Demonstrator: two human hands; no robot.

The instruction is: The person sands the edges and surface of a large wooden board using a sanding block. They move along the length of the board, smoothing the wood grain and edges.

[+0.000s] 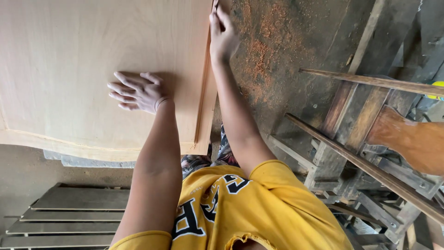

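The left hand (pixel 138 91) lies flat, fingers spread, holding nothing, on a pale plywood door panel (pixel 83 55). The right hand (pixel 223 34) reaches ahead, its grip closed around the panel's moulded edge beside it.

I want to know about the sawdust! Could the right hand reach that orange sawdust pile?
Probably yes. The right hand grips the wooden panel's edge, and the orange sawdust lies just beside it on the workbench, with nothing between them.

A woodworking shop.
Reddish sawdust (pixel 261 55) is lying over a stained, dirty floor (pixel 296 92), rough wooden frames (pixel 351 139) and slats (pixel 74 215) are standing about, and a pale panel (pixel 92 60) with a routed edge is taking up the work surface.
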